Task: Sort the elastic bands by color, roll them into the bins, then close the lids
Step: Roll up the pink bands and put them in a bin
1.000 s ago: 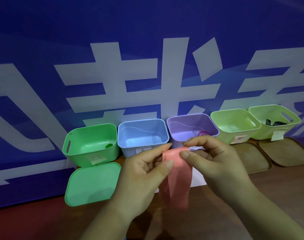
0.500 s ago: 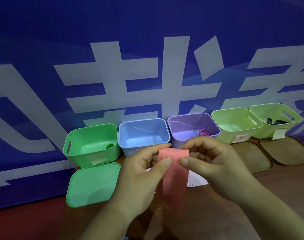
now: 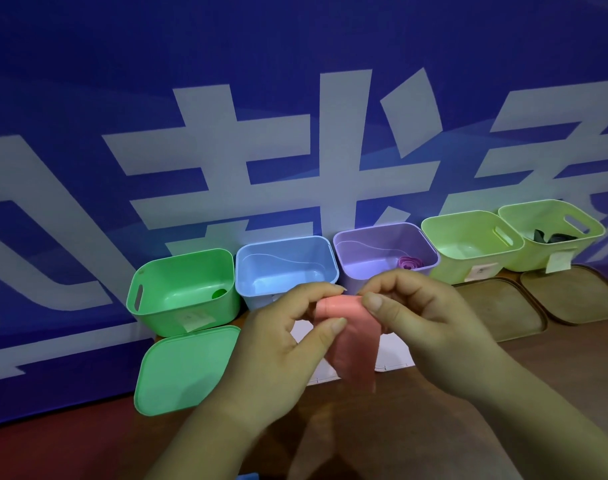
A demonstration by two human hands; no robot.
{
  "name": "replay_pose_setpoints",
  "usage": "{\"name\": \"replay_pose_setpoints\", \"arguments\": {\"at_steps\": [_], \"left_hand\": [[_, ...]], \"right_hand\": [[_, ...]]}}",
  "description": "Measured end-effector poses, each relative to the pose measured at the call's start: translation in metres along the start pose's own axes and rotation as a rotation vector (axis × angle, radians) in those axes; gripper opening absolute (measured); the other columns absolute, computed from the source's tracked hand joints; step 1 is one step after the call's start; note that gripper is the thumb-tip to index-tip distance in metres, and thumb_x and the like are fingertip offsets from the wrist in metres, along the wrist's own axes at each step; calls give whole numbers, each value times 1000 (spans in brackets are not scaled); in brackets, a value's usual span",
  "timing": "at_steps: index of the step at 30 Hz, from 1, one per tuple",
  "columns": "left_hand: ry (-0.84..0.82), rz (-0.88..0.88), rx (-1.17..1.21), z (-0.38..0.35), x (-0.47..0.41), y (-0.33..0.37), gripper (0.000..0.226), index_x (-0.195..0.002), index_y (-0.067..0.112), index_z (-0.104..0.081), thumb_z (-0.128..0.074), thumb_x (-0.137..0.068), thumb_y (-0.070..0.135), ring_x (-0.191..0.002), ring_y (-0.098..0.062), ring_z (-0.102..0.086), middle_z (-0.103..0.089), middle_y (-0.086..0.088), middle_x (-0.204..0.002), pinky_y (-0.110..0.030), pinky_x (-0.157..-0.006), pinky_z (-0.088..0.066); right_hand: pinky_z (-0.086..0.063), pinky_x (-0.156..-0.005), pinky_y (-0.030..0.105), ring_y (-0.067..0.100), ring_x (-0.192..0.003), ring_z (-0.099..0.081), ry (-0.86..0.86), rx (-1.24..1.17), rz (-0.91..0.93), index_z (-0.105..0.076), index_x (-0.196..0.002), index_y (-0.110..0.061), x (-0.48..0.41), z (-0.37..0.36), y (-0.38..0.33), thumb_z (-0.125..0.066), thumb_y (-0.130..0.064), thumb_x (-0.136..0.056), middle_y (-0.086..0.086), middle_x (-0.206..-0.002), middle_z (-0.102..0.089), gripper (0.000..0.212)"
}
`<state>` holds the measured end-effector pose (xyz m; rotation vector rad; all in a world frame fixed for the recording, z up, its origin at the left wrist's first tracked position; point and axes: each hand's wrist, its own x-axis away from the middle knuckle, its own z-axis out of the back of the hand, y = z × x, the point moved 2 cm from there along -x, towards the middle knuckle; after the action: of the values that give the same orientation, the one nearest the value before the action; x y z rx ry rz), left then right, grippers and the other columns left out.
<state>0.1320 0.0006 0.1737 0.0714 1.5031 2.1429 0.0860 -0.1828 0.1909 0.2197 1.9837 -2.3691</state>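
Observation:
A pink elastic band (image 3: 356,344) hangs in front of the bins, its top end rolled over. My left hand (image 3: 281,344) pinches that roll from the left and my right hand (image 3: 423,317) pinches it from the right. Behind stand several open bins in a row: a green bin (image 3: 150,306) with a green roll (image 3: 220,293) inside, a blue bin (image 3: 285,247), a purple bin (image 3: 368,233) holding a purple roll (image 3: 410,271), and two yellow-green bins (image 3: 468,220) (image 3: 552,209), the right one holding a dark band (image 3: 552,236).
A green lid (image 3: 181,372) lies flat in front of the green bin. White lids (image 3: 392,351) lie partly hidden under my hands. Two brown lids (image 3: 503,306) (image 3: 579,296) lie before the yellow-green bins. A blue banner wall (image 3: 295,116) rises right behind the bins.
The rolled top of the pink band has grown and its hanging tail has become shorter as my fingers turn it.

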Motion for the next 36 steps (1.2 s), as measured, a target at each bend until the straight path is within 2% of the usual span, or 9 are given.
{"name": "replay_pose_setpoints", "arguments": {"at_steps": [7, 11, 16, 18, 23, 25, 27, 30, 36], "left_hand": [[45, -52, -100, -7, 2, 7, 24, -111, 39, -70, -67, -87, 41, -108, -6, -63, -69, 22, -109, -22, -92, -49], [98, -13, -64, -17, 7, 11, 31, -111, 49, -67, -61, -81, 52, -107, -4, -64, -69, 26, -110, -23, -94, -50], [103, 15, 17, -36, 9, 21, 32, -118, 53, -58, -62, -86, 46, -103, -12, -67, -72, 16, -105, -34, -91, -54], [120, 1, 45, -47, 8, 28, 24, -111, 49, -59, -61, -87, 47, -98, -16, -68, -72, 11, -100, -38, -85, -55], [141, 19, 148, -77, 5, 41, 20, -101, 38, -61, -56, -84, 48, -86, -17, -68, -71, 5, -92, -35, -74, -53], [148, 27, 166, -90, 3, 46, 19, -99, 37, -61, -57, -84, 49, -83, -16, -68, -72, 5, -90, -34, -74, -52], [147, 28, 160, -100, -1, 52, 21, -99, 36, -62, -58, -85, 50, -83, -17, -68, -72, 4, -89, -36, -75, -54], [115, 25, 112, -114, -7, 61, 23, -101, 37, -61, -56, -85, 53, -86, -16, -68, -71, 8, -92, -34, -76, -54], [50, -25, -3, -141, -18, 79, 24, -106, 45, -57, -55, -84, 53, -100, -7, -65, -67, 21, -103, -14, -80, -48]], "right_hand": [[-46, -63, 18, 7, -62, -56, -18, 1, 3, -68, -75, -24, 3, 8, -2, -59, -32, -87, -5, -66, -61, 17], [-48, -70, 38, 17, -68, -55, -27, 33, 34, -67, -81, -23, 8, 14, 0, -61, -46, -83, 4, -73, -61, 24], [-51, -76, 44, 24, -77, -59, 41, -30, 82, -68, -98, -32, 19, 28, 3, -65, -46, -77, 6, -83, -63, 25], [-51, -74, 41, 21, -79, -61, 43, 81, 116, -65, -101, -40, 25, 34, 5, -60, -49, -81, 0, -84, -63, 23], [-46, -70, 15, 11, -85, -62, 93, 280, 237, -55, -107, -42, 36, 51, 6, -49, -44, -91, -14, -96, -64, 17], [-45, -69, 15, 9, -84, -61, 122, 307, 259, -54, -106, -41, 38, 62, 6, -47, -43, -93, -15, -95, -64, 15], [-48, -69, 24, 10, -80, -62, 151, 343, 269, -55, -104, -38, 40, 72, 8, -45, -43, -94, -12, -91, -64, 15], [-47, -66, 35, 12, -75, -62, 175, 310, 231, -57, -99, -34, 41, 90, 9, -43, -47, -93, -9, -83, -65, 20], [-46, -68, 34, 11, -72, -56, 206, 179, 112, -59, -88, -29, 41, 126, 10, -42, -53, -86, -4, -80, -63, 30]]}}
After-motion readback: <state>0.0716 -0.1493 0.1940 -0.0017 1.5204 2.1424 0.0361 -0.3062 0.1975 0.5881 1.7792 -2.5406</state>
